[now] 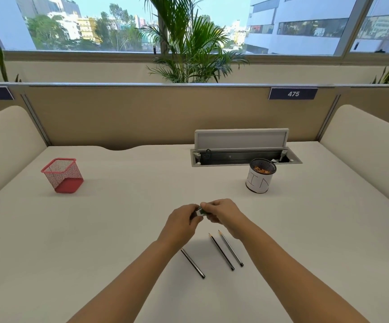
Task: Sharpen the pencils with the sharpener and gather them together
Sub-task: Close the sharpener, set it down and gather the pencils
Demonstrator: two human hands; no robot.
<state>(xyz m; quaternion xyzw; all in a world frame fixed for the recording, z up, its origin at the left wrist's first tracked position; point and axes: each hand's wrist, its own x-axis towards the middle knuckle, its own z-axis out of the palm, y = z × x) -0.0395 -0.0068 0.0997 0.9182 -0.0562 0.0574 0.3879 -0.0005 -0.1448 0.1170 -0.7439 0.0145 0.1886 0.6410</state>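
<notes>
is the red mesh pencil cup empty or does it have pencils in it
Empty as far as the view shows: nothing sticks up above the rim of the red mesh cup, and three pencils lie on the desk.

Left hand (181, 220) and right hand (221, 212) fingertip-to-fingertip

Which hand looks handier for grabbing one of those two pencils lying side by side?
Probably the right hand: the paired pencils lie just below its wrist. The left hand sits nearer the lone pencil.

A partition label (293, 93) reads "475"; the white cup (258, 180) reads "BIN".
</notes>
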